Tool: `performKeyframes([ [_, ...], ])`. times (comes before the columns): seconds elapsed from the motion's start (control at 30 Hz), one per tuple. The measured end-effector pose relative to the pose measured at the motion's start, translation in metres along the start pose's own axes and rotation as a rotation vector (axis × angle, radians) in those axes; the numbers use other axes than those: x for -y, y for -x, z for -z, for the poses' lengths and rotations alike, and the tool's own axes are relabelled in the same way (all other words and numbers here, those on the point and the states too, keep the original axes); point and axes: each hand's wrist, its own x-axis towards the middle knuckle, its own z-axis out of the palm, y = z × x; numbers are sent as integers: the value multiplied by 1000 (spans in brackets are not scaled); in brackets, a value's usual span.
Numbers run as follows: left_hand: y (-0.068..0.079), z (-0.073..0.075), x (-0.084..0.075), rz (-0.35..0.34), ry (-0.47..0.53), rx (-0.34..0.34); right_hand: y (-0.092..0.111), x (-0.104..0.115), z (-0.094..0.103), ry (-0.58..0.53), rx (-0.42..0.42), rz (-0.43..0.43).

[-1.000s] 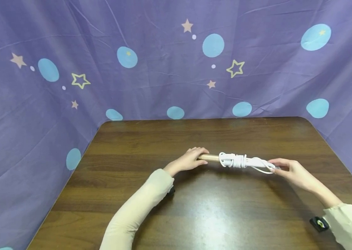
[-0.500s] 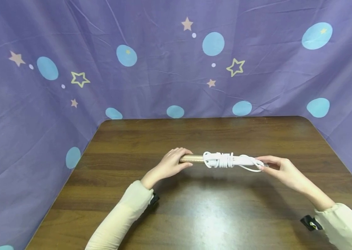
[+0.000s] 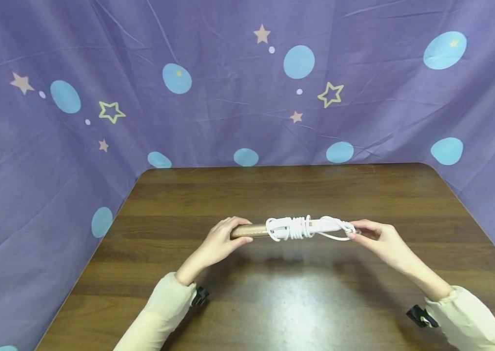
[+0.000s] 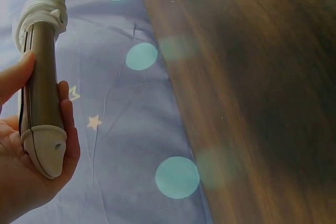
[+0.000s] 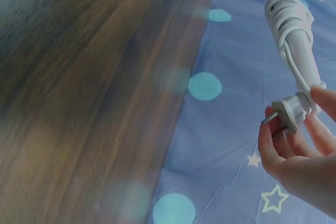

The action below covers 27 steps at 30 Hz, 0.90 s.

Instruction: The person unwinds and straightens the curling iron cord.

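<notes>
A hair straightener with a gold body and white handle is held level above the table between both hands. Its white cord is wound in several turns round the handle. My left hand grips the gold end, thumb on one side and fingers behind, with the white tip lying at the palm in the left wrist view. At the other end, my right hand pinches the handle's end and the cord there. A two-pin plug sits among the right fingers in the right wrist view.
A dark brown wooden table lies below. Behind it and at the sides hangs a purple curtain printed with stars and blue dots. Dark wrist cameras show under both sleeves.
Both hands have carried the hair straightener to the left and slightly nearer. Their grips at the two ends look much the same.
</notes>
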Motion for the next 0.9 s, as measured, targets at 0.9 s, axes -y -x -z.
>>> performKeyframes([
  [0.9, 17, -6, -16, 122, 28, -110, -6, 9, -20, -313, -12, -143],
])
